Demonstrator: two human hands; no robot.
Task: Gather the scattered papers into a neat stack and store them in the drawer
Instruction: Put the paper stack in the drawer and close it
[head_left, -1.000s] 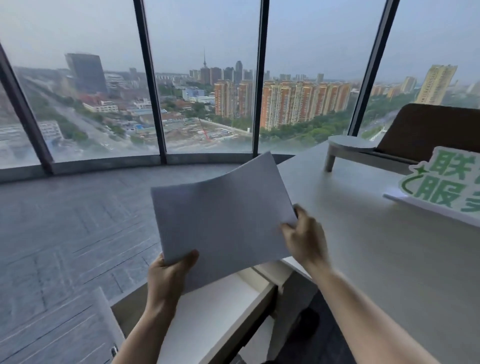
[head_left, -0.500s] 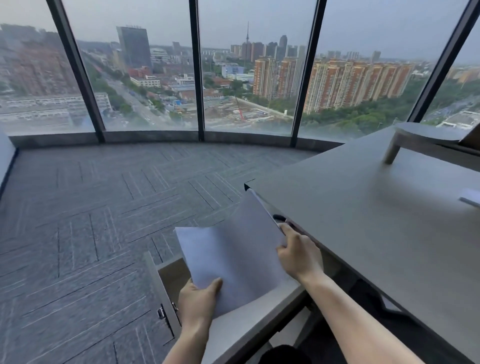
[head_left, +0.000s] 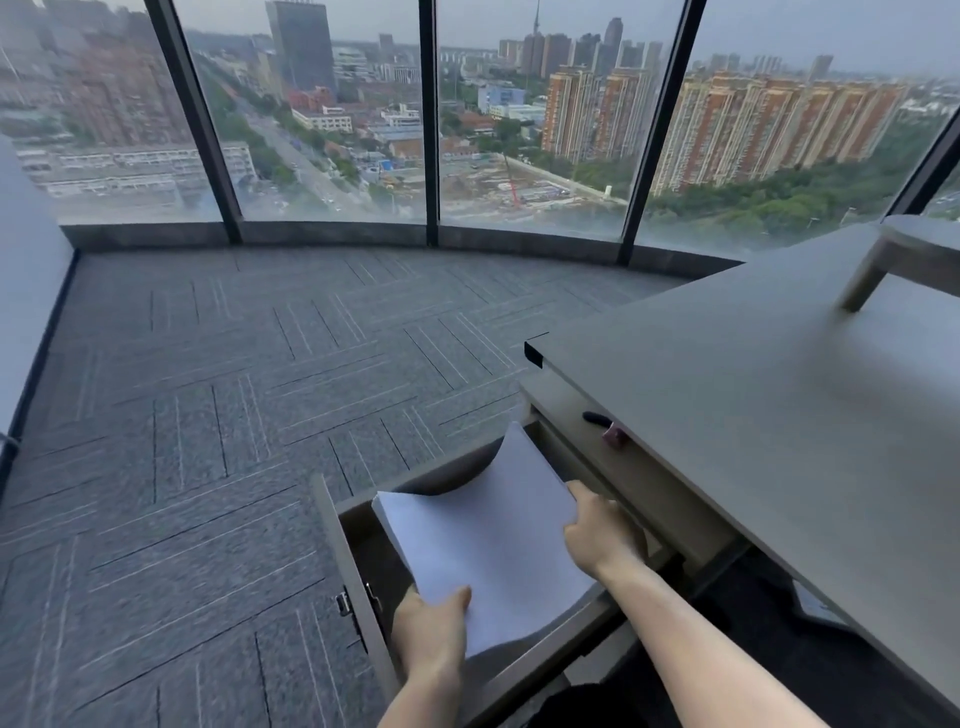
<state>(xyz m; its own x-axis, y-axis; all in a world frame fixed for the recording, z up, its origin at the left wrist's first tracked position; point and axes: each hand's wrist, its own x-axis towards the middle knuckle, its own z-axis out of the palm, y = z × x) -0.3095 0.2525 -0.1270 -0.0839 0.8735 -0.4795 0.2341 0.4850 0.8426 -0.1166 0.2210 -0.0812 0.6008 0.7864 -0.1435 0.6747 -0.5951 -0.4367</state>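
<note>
Paper stack (head_left: 493, 540) bowed over open drawer (head_left: 348, 566) below counter (head_left: 753, 415) edge; left hand (head_left: 431, 631) and right hand (head_left: 597, 530) fingers clamped on it. Grey carpet (head_left: 234, 415), curved windows (head_left: 332, 104).

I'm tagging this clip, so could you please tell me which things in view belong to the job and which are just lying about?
Part of the job:
paper stack
open drawer
left hand, gripping the stack
right hand, gripping the stack

Just lying about:
desk
wooden stand on the desk
</note>
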